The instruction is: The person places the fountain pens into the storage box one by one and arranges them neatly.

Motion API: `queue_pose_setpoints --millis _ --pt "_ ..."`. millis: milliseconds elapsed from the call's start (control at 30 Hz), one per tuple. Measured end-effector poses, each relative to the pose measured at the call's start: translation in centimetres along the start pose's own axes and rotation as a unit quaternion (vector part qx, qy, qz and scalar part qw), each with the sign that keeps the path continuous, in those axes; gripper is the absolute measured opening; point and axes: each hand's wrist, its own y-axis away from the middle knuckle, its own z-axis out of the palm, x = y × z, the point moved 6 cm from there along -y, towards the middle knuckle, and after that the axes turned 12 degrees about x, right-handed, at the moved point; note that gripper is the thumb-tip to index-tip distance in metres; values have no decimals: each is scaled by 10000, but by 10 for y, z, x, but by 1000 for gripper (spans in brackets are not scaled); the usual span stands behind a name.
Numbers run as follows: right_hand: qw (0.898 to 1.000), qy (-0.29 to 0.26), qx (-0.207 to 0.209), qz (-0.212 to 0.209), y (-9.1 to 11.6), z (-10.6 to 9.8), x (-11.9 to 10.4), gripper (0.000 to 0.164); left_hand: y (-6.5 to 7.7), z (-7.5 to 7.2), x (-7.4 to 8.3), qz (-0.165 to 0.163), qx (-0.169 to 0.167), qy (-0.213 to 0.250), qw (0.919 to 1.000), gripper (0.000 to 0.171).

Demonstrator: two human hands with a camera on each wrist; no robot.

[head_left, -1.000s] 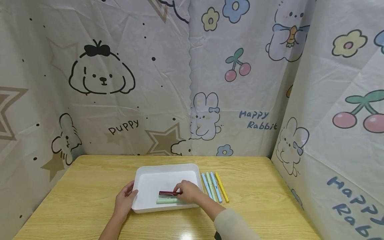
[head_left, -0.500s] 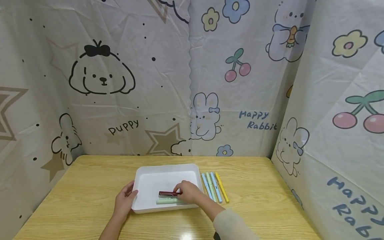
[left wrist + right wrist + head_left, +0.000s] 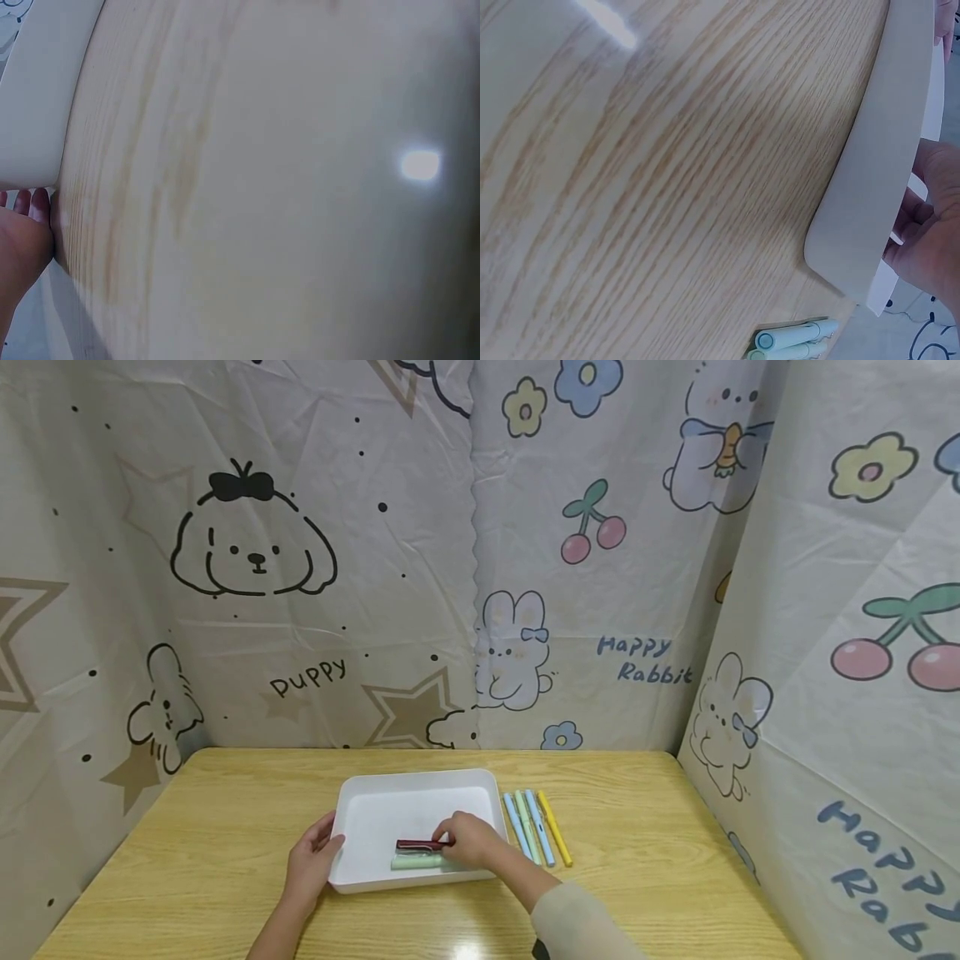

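A shallow white tray (image 3: 375,810) lies on the wooden table. My left hand (image 3: 311,860) grips its left end, thumb over the rim and fingers against the outer wall. Inside the tray, near its front right, my right hand (image 3: 472,842) pinches a dark red pen (image 3: 411,844) with a silver clip. Just in front of that pen lies a light green pen (image 3: 412,863), parallel to it, its right end hidden by the hand. In the right wrist view the tray wall (image 3: 870,195) partly covers the right fingers, and the pens in the tray are hidden.
To the right of the tray, two light blue pens, a light green pen (image 3: 527,827) and a yellow pen (image 3: 556,829) lie side by side on the table (image 3: 637,860). Printed cloth (image 3: 405,610) hangs behind the table and along both sides.
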Motion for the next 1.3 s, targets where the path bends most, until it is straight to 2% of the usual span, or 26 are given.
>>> queue_pose_setpoints --millis 933,1300 --pt "9999 -91 -42 -71 -2 3 -1 21 -1 0 -1 -25 14 18 10000 51" --pt "9997 -194 -108 90 -1 2 -3 19 -2 1 -3 -32 44 110 9999 51"
